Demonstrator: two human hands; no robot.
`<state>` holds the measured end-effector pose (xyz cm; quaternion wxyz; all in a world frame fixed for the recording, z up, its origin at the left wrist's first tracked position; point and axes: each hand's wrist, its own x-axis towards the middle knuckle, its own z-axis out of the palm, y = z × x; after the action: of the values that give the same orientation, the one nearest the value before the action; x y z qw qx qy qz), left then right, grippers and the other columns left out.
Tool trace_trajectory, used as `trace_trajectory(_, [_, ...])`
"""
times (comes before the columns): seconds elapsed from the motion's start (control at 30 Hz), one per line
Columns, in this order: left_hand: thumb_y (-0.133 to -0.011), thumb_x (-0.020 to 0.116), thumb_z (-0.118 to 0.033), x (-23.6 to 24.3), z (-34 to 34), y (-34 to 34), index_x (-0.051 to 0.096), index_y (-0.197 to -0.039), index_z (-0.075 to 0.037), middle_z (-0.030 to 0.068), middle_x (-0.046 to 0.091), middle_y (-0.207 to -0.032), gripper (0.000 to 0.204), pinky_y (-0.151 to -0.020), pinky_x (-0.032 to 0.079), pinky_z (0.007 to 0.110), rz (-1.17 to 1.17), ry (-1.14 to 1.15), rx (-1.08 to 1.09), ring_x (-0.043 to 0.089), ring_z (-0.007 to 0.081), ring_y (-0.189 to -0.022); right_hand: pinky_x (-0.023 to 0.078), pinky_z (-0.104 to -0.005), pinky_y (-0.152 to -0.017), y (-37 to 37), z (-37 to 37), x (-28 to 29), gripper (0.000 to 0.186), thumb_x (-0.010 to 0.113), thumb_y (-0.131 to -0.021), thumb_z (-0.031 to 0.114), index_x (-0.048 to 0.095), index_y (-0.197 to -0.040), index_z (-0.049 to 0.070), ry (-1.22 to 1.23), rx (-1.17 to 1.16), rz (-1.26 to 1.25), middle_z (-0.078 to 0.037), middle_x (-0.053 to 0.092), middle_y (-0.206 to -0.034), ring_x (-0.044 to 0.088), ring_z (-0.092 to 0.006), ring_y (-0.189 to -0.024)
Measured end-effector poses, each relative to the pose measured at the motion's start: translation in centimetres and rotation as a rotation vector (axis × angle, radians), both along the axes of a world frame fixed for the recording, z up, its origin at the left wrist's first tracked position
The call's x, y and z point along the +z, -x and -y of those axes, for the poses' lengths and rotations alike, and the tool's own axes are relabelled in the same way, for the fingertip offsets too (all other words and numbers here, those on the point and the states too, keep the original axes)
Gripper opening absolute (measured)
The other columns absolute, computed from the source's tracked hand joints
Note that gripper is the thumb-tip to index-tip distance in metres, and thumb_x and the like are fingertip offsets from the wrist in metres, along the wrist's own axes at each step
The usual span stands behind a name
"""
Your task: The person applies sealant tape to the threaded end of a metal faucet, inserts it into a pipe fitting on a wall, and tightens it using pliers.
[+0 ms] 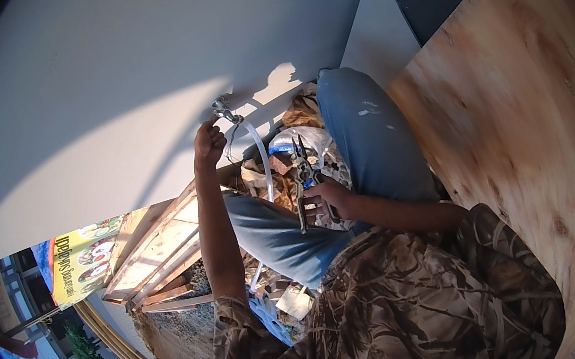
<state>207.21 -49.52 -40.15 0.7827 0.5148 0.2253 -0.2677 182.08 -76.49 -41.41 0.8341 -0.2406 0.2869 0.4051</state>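
My left hand (209,143) is raised to a metal tap (223,110) on the pale wall, its fingers curled closed against the tap's near side. What those fingers pinch, if anything, is too small to make out. A thin dark wire (229,143) dangles beside them, and a clear hose (262,155) hangs down from the tap's outlet. In front of my lap, my right hand (331,200) grips a pair of pliers (300,178) by the handles. The pliers point upward, away from me, with their jaws apart and nothing visible between them.
My bent knees (371,123) flank a heap of rubbish (277,168) with crumpled bags. A large plywood sheet (514,118) stands close on my right. Wooden boards (165,252) lie left of my left arm, near a yellow banner (85,259). A blue coil (268,316) lies below.
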Motion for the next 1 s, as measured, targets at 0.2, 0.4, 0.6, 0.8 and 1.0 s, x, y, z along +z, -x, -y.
trace_trajectory(0.2, [-0.097,0.043,-0.014,-0.1,2.3,-1.0,0.039,-0.072,-0.013,-0.0063,0.026,-0.056,0.026,-0.038,0.023,0.020,-0.107,0.272,0.111,0.024,0.0051,-0.043,0.055,-0.0476,-0.083,0.0,0.3,-0.4,0.031,0.057,-0.088,0.005,0.045,-0.116,0.010,0.003,-0.002,-0.030,-0.008,0.056,-0.103,0.061,-0.0248,-0.098])
trace_trajectory(0.4, [-0.098,0.042,-0.015,-0.7,1.6,-1.2,0.049,-0.081,-0.008,-0.0060,0.024,-0.055,0.020,-0.038,0.022,0.021,-0.092,0.327,0.345,0.021,0.0058,-0.043,0.055,-0.0461,-0.084,-0.1,0.3,0.1,0.024,0.056,-0.089,0.005,0.049,-0.112,0.010,-0.011,0.008,-0.004,-0.007,0.059,-0.100,0.063,-0.0244,-0.094])
trace_trajectory(0.6, [-0.097,0.051,-0.019,1.7,2.7,1.1,0.063,-0.104,-0.003,-0.0075,0.029,-0.055,0.022,-0.037,0.022,0.021,0.301,-0.341,0.206,0.026,0.0039,-0.042,0.055,-0.0450,-0.084,-0.2,0.7,0.1,0.017,0.056,-0.091,0.008,0.052,-0.107,0.009,-0.019,-0.009,0.007,-0.007,0.061,-0.100,0.064,-0.0236,-0.093])
trace_trajectory(0.8, [-0.087,0.068,-0.009,3.6,3.0,3.1,0.071,-0.112,-0.007,-0.0046,0.055,-0.064,0.025,-0.050,0.032,0.022,0.825,-0.910,-0.156,0.036,0.0023,-0.057,0.050,-0.0466,-0.095,0.3,0.4,-1.7,0.025,0.050,-0.092,0.006,0.054,-0.117,0.004,-0.015,0.004,0.043,-0.012,0.063,-0.116,0.062,-0.0252,-0.110])
trace_trajectory(1.0, [-0.084,0.074,-0.014,3.6,4.5,2.8,0.072,-0.101,-0.006,-0.0012,0.053,-0.061,0.019,-0.049,0.032,0.026,0.931,-1.077,-0.094,0.036,0.0050,-0.054,0.055,-0.0448,-0.082,0.0,0.7,-1.1,0.018,0.054,-0.089,0.003,0.052,-0.106,0.010,-0.006,-0.027,0.010,-0.006,0.061,-0.101,0.063,-0.0221,-0.095])
